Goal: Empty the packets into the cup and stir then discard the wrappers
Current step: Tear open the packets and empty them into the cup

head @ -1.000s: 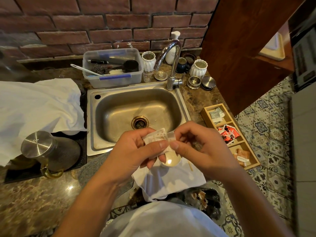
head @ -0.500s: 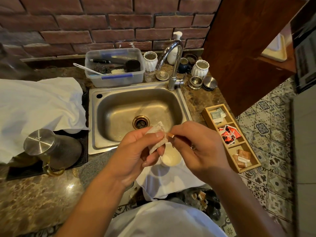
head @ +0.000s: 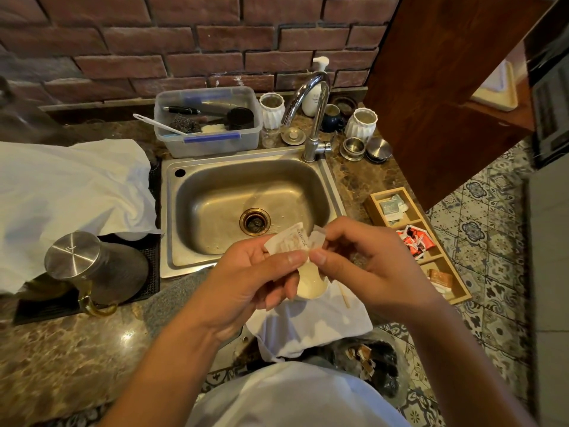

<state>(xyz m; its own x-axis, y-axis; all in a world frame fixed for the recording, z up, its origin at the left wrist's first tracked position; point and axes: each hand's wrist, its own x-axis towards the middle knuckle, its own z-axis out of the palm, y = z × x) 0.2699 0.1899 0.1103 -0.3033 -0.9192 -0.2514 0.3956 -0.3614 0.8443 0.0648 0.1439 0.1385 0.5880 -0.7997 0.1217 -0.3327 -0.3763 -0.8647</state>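
Note:
A small white packet (head: 289, 242) is held above a white cup (head: 311, 283) that stands on a white cloth (head: 311, 325) in front of the sink. My left hand (head: 246, 278) pinches the packet's body between thumb and fingers. My right hand (head: 363, 266) pinches its torn right end (head: 317, 238). The cup is partly hidden behind both hands. A thin wooden stirrer (head: 343, 295) lies on the cloth to the right of the cup.
A steel sink (head: 246, 201) with a tap (head: 311, 118) lies beyond my hands. At the right a wooden tray (head: 415, 241) holds more packets. A steel kettle (head: 92, 266) stands at the left. A dark bin bag (head: 369, 362) with wrappers sits below the counter edge.
Both hands have stayed over the cup, working the packet. Its right end now stands apart as a torn flap between my right fingers.

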